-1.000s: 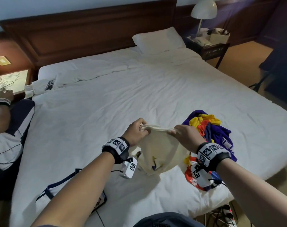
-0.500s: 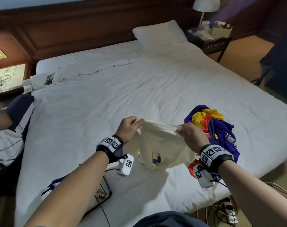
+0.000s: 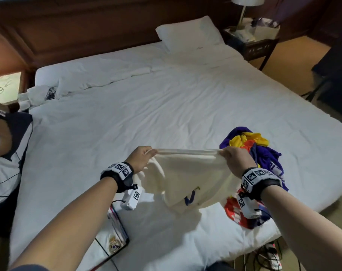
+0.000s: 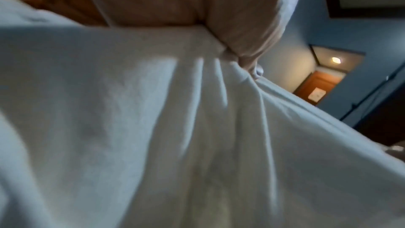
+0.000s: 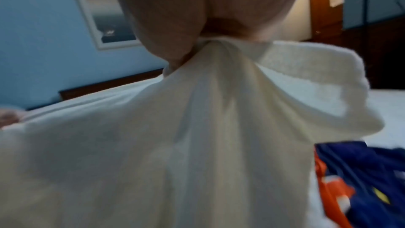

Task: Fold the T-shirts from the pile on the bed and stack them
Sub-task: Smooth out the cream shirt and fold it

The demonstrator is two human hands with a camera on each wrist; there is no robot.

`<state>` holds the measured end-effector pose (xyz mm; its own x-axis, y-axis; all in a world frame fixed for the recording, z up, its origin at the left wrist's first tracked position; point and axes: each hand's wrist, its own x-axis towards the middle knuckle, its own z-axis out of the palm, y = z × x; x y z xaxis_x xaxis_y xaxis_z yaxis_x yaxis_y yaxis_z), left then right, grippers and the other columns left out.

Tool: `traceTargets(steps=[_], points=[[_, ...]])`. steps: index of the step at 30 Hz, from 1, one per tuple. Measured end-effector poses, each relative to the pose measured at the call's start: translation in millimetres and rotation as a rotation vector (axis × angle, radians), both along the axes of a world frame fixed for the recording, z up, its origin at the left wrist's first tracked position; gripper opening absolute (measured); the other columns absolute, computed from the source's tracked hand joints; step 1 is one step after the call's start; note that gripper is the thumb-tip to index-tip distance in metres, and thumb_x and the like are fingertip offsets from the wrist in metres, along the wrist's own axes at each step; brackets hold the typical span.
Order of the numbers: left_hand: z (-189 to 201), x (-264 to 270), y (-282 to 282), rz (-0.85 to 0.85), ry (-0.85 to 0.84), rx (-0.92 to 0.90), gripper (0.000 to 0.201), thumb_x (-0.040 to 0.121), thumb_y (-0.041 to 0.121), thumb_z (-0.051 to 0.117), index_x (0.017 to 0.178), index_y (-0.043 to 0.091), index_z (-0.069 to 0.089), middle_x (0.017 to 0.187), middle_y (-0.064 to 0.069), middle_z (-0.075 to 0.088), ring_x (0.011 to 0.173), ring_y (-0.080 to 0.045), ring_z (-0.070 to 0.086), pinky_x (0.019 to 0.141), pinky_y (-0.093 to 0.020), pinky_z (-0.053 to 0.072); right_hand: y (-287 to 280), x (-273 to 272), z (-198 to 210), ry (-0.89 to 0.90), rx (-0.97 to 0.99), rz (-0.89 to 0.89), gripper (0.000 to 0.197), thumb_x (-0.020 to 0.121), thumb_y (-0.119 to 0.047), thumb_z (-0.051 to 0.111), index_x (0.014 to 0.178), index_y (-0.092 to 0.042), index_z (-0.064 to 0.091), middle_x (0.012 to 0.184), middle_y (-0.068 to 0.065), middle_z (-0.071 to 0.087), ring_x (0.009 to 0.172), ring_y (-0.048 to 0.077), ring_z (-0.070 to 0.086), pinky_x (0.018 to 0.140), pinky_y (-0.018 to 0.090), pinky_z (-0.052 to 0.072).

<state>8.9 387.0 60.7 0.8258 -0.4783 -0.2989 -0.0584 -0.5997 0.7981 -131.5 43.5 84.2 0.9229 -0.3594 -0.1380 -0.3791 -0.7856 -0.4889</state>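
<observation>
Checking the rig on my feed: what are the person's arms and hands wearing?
Bare forearms, no sleeves or gloves. Each wrist has a black band topped with white blocks of black square markers: left hand, right hand. A small white marker-tagged unit hangs under each wrist.

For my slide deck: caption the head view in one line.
Both hands, left hand and right hand, pinch a cream T-shirt stretched above the bed, beside the colourful pile.

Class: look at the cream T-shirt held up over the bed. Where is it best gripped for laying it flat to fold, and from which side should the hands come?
Probably the stretched top edge of the cream T-shirt, pinched at its two ends from above, as the left hand and right hand do. That edge is taut between them and the body hangs free below, so it should lower flat onto the bed.
</observation>
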Motion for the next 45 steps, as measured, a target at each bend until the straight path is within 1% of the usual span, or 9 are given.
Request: traceTargets(steps=[6,10,17,21,25,31,40,43,45], points=[[31.7,92.1,-31.7,-0.212,-0.286,0.543,0.028,0.105,0.052,0.045,0.096,0.028,0.058,0.094,-0.002,0.068,0.088,-0.028,0.064,0.078,-0.038,0.051,-48.8,92.6,26.3,0.122,-0.255,0.145,0.031,0.106,-0.035,0.045,0.102,-0.011,0.063,0.105,0.013,0.063,0.103,0.035,0.059,0.088,0.045,0.049],[96.1,169.5,-72.5,-0.167,-0.554,0.725,0.024,0.11,0.035,0.036,0.116,0.019,0.053,0.108,-0.012,0.066,0.098,-0.036,0.064,0.071,-0.037,0.041,-69.0,179.8,69.5,-0.024,-0.292,0.118,0.019,0.103,-0.013,0.044,0.112,-0.006,0.058,0.11,0.015,0.057,0.104,0.039,0.056,0.087,0.043,0.048],[248.9,270.9,-88.5,0.089,-0.833,0.624,0.028,0.108,0.04,0.034,0.104,0.018,0.051,0.099,-0.014,0.066,0.087,-0.039,0.062,0.068,-0.038,0.039,-93.0,296.6,209.3,-0.444,-0.321,0.132,0.014,0.102,-0.013,0.048,0.107,-0.006,0.059,0.107,0.018,0.057,0.1,0.041,0.055,0.082,0.044,0.046],[319.0,274.4,-74.3,0.211,-1.056,0.527,0.032,0.108,0.048,0.035,0.1,0.02,0.047,0.092,-0.019,0.071,0.086,-0.044,0.066,0.065,-0.04,0.04,-87.9,304.3,273.1,-0.659,-0.337,0.131,0.013,0.102,-0.015,0.047,0.11,-0.008,0.056,0.111,0.018,0.054,0.103,0.042,0.052,0.086,0.049,0.046],[333.8,243.3,-54.4,0.188,-1.207,0.43,0.037,0.108,0.049,0.036,0.103,0.015,0.05,0.08,-0.021,0.069,0.077,-0.046,0.065,0.06,-0.039,0.036,-70.8,269.3,282.6,-0.791,-0.306,0.168,0.012,0.104,-0.021,0.045,0.109,-0.015,0.054,0.11,0.013,0.054,0.104,0.038,0.051,0.087,0.051,0.046],[246.6,149.4,-8.8,-0.026,-1.215,0.394,0.054,0.104,0.063,0.019,0.103,0.016,0.046,0.063,-0.011,0.06,0.056,-0.04,0.061,0.051,-0.035,0.036,-44.9,174.0,185.7,-0.824,-0.264,0.305,0.011,0.105,-0.016,0.05,0.1,-0.01,0.057,0.095,0.011,0.056,0.081,0.031,0.051,0.071,0.036,0.04],[-0.1,27.1,41.9,-0.283,-0.641,0.646,0.086,0.074,0.097,0.0,0.101,0.027,0.041,0.092,-0.001,0.074,0.075,-0.029,0.069,0.061,-0.036,0.052,-13.8,47.0,-54.5,-0.328,-0.238,0.388,0.008,0.098,-0.014,0.059,0.101,-0.022,0.059,0.092,-0.001,0.053,0.08,0.028,0.053,0.064,0.045,0.047],[-75.3,-21.3,52.0,-0.351,-0.445,0.72,0.064,0.089,0.082,0.034,0.109,0.023,0.046,0.098,-0.002,0.073,0.087,-0.029,0.069,0.066,-0.036,0.047,4.7,0.0,-128.2,-0.213,-0.266,0.418,0.019,0.086,-0.004,0.073,0.095,-0.019,0.064,0.087,0.002,0.056,0.076,0.031,0.057,0.064,0.041,0.045],[-119.5,-54.1,57.9,-0.416,-0.333,0.801,0.036,0.099,0.049,0.056,0.12,0.021,0.047,0.108,-0.003,0.07,0.094,-0.03,0.068,0.072,-0.039,0.05,15.3,-33.4,-173.8,-0.111,-0.279,0.436,0.027,0.079,-0.003,0.078,0.092,-0.021,0.064,0.086,0.0,0.054,0.075,0.029,0.057,0.063,0.039,0.042]])
